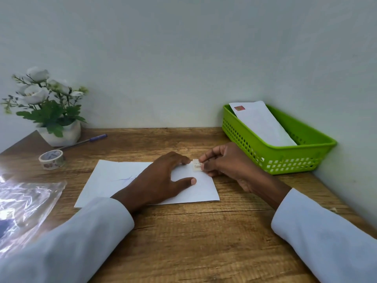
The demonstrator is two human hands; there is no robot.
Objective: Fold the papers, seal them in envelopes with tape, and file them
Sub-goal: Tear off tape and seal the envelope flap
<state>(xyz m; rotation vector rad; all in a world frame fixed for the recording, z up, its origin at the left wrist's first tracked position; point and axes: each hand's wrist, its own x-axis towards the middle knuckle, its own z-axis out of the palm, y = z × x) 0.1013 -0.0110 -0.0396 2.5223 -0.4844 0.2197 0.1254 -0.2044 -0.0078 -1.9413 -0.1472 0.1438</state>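
Observation:
A white envelope (106,180) with a blue scribble lies flat on the wooden desk (204,231). My left hand (161,180) presses down on its right half with fingers spread. My right hand (226,162) pinches a small cream piece of patterned tape (197,166) at the envelope's upper right edge, close to my left fingertips. A roll of patterned tape (52,159) stands at the left of the desk. A sealed white envelope (263,123) with a red tape patch leans inside the green basket (285,160) at the right.
A white pot of white flowers (49,111) stands at the back left, with a purple pen (85,140) beside it. A clear plastic bag (24,205) lies at the left edge. The wall runs close behind the desk and along the right.

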